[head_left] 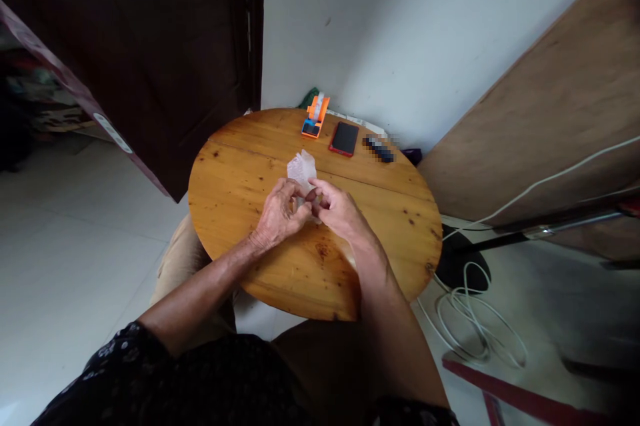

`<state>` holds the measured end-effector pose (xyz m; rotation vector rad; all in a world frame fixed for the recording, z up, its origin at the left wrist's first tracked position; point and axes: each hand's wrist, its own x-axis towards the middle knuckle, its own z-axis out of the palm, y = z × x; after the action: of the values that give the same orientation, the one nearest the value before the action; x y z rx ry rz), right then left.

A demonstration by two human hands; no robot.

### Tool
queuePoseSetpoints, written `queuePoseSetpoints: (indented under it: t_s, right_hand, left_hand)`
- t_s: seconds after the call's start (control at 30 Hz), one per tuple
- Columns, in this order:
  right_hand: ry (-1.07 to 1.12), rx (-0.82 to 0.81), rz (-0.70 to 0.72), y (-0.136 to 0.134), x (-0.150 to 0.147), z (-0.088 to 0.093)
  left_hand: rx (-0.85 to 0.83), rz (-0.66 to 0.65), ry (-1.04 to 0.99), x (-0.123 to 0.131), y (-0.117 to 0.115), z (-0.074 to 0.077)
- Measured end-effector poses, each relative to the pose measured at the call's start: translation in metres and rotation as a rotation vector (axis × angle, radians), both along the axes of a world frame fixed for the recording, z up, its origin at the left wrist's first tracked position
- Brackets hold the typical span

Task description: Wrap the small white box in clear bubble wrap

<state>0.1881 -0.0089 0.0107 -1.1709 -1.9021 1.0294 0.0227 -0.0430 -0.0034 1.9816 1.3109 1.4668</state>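
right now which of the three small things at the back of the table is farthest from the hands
The black bar at the row's right end; the red-cased phone and orange gadget sit nearer.

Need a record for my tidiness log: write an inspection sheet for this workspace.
Surface: round wooden table, knotty planks.
Job's things: crinkled translucent plastic piece, held upright over the table.
Clutter: orange holder, red-edged phone and a blurred dark item along the far edge.
Grippers: left hand and right hand meet at the plastic's lower end, pinching it.
Cables: white cable crosses the board and coils on the floor.
Surroundings: white wall, dark door, leaning wooden board, pale floor.
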Motion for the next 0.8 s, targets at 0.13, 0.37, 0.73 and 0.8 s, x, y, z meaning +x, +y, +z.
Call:
queuePoseSetpoints:
  t_s: [0.13, 0.37, 0.73, 0.8]
  right_hand:
    - [-0.155, 0.144, -0.025, -0.006, -0.002, 0.006]
    - [0.024, -0.012, 0.086, -0.003, 0.008, 0.010]
    - [-0.057, -0.234, -0.239, 0.003, 0.010, -0.001]
    - [-0.028, -0.282, -0.230, 0.000, 0.012, 0.005]
  left_hand:
    - [-0.151, 0.086, 0.046, 0.003, 0.004, 0.001]
    - [-0.216, 0.087, 0.064, 0.006, 0.010, -0.003]
    - [-0.252, 0.027, 0.065, 0.002, 0.018, 0.000]
    - [-0.291, -0.007, 0.044, -0.001, 0.020, 0.000]
